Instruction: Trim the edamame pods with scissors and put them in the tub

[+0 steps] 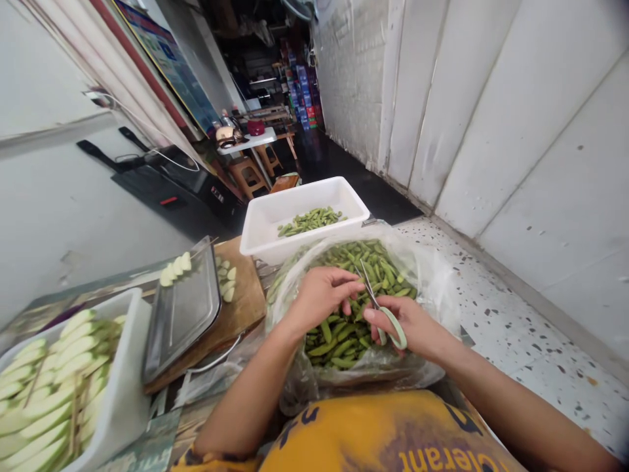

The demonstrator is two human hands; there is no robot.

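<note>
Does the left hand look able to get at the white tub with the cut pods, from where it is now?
Probably yes. The left hand is over the open bag of pods, and the white tub sits just behind it, open on top with nothing between.

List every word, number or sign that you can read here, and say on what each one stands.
"OLERANT", seen upside down and cut off by the picture's edge: on the person's yellow shirt.
Dark marks like numbers: on the same shirt, not readable.
Wall poster: print too small and blurred to read.
Coloured boxes at the back: labels unreadable.
</note>
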